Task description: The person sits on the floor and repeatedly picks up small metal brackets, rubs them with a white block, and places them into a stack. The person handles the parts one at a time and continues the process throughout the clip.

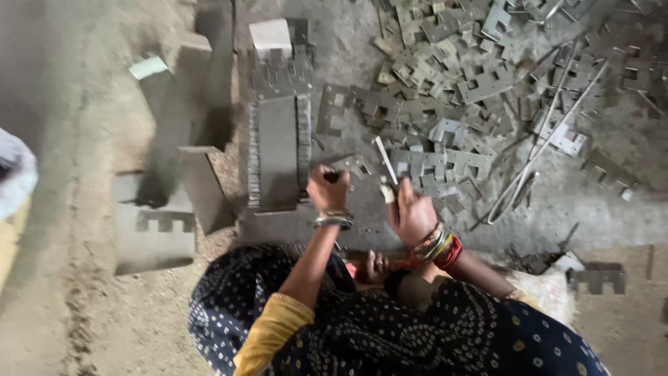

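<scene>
**Two hands, one strip**

My left hand (327, 189) is curled shut on a notched plate (355, 166); my right hand (410, 212) pinches one thin metal strip (384, 159), tilted toward eleven o'clock. Loose plates (473, 76), too many to count, lie on the floor at one o'clock.

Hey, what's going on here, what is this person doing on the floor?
A person sits on a dusty floor among stamped, notched grey metal plates. The left hand rests at the edge of a neat stack of plates stood on edge. The right hand holds a thin flat strip upright, just beside the stack. A big loose pile of plates lies to the right, with more single plates and blocks around.
</scene>
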